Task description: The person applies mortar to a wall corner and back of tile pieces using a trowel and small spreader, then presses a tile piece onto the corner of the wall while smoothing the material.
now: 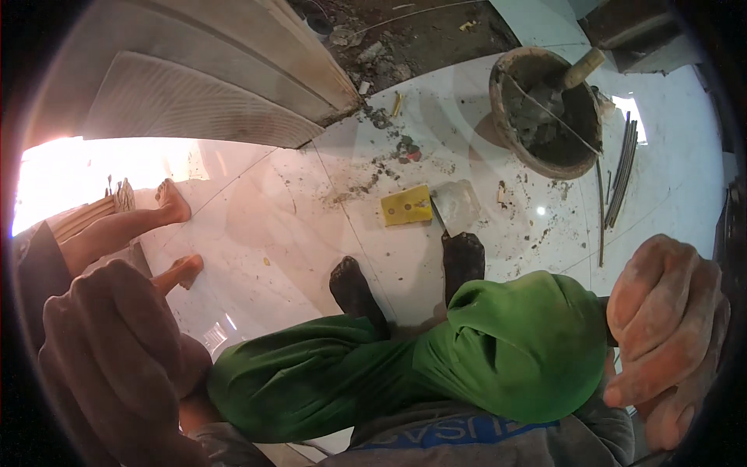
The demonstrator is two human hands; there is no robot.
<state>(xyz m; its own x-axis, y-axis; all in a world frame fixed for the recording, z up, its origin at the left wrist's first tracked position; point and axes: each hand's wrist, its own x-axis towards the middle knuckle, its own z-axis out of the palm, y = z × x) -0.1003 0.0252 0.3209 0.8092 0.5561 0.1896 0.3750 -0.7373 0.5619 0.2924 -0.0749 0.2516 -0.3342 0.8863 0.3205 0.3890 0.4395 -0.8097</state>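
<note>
See fingers folded fist-like on bare left hand (117, 358) and dusty bare right hand (665, 327), can't tell if gripping anything; ahead, between both, see yellow rectangular block (406, 206), long axis crosswise, on glossy white-tiled floor (257, 226), short of its edge by dark rubble (420, 39)

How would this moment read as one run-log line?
left hand: curled, grip unclear; right hand: curled, grip unclear; yellow block: on floor; tub: handled tool inside

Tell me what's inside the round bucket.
The bucket holds a grey mix and a pale-handled tool; whatever lies beneath the mix is covered.
</note>
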